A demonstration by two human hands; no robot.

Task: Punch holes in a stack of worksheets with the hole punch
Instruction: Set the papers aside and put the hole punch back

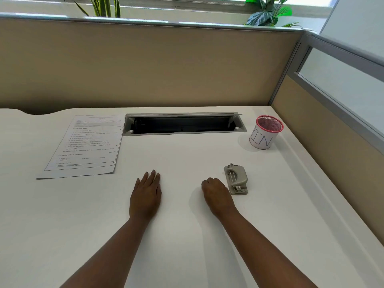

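Hands first: my left hand [146, 195] lies flat and spread on the white surface [187, 235], its grip fully open and holding nothing; my right hand [216, 194] rests just beside the hole punch [236, 178] with fingers curled loosely under, and that grip has nothing in it either. The punch sits on the right side of the surface, lever down, untouched. The stack of worksheets [83, 146] lies well apart at the far left, its near corners slightly off square

What worries me: if I lift the sheets without tapping them even, the holes will land staggered through the stack. Too many sheets fed at once could jam the punch (I cannot judge the stack's thickness from here). Pressing the lever one-handed could let the punch skid on this smooth top

Around them: an open cable slot [182, 124] runs along the back between paper and a pink mesh cup [266, 133] marked BIN; a loose sheet could slide into that slot. Nothing lies between stack and punch
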